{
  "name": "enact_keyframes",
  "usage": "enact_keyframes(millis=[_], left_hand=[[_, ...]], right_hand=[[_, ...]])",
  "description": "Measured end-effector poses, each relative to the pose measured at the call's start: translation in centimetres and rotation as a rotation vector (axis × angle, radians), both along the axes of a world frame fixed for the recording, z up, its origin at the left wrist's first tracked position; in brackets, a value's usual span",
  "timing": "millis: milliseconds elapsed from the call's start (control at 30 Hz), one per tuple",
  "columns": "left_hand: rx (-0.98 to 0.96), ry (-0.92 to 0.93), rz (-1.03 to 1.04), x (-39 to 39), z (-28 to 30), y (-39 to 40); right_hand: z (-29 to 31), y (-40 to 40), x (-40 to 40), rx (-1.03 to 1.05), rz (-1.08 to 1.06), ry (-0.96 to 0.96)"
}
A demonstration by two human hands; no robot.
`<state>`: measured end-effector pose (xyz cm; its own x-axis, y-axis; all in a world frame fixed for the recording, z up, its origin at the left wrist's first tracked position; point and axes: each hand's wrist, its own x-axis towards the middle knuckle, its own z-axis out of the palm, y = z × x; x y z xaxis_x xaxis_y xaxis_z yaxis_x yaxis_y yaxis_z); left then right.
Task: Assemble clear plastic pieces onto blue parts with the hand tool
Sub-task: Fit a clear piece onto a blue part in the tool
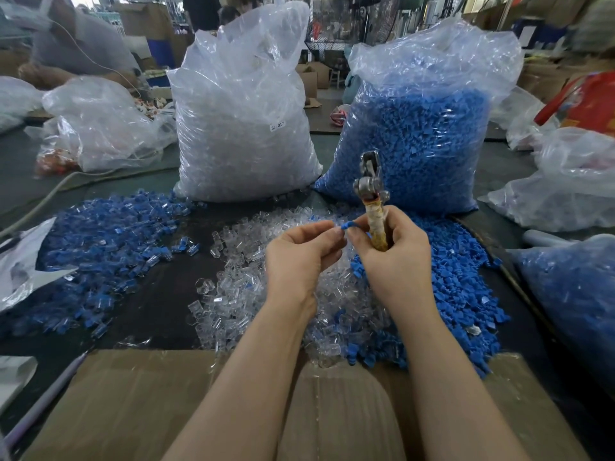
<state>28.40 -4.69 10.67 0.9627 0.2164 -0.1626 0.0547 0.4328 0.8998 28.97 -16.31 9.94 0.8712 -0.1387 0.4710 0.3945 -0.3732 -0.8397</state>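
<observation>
- Far left: another person (pixel 76 44) bends over the table, blurred and cut off by the frame edge; the work there cannot be made out.
- Left on the table (pixel 156 294): heap of assembled blue-and-clear pieces (pixel 109 237).
- Centre far: tall clear bag (pixel 243 121) of clear parts, label reading "SJ 017".
- Centre near: loose clear plastic pieces (pixel 239 294), partly hidden under both forearms.
- Left hand (pixel 299 254): fingers curled, fingertips pinching a small blue part (pixel 349 225); whether a clear piece sits on it cannot be told.
- Right hand (pixel 392 254): clenched round the taped handle of the hand tool (pixel 371 194), metal head up; thumb touches the blue part.
- Right: bag of blue parts (pixel 419 134), spilled blue pile (pixel 459 294) beside it.
- Near edge: cardboard box flap (pixel 133 410).
</observation>
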Motion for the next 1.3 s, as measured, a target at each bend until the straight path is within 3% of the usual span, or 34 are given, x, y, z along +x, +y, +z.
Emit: enact_keyframes(millis=[400, 800, 1000, 1300], left_hand=[[0.054, -0.095, -0.009, -0.3, 0.3, -0.6], [0.377, -0.255, 0.109, -0.4, 0.1, -0.8], [0.423, -0.257, 0.169, -0.2, -0.3, -0.5], [0.307, -0.267, 0.175, 0.3, 0.0, 1.4]], right_hand=[[-0.3, 0.4, -0.2, 0.002, -0.097, -0.051], [0.0, 0.5, -0.3, -0.048, -0.103, -0.041], [0.2, -0.2, 0.1, -0.056, 0.065, 0.101], [0.6, -2.8, 0.2, -0.286, 0.159, 0.348]])
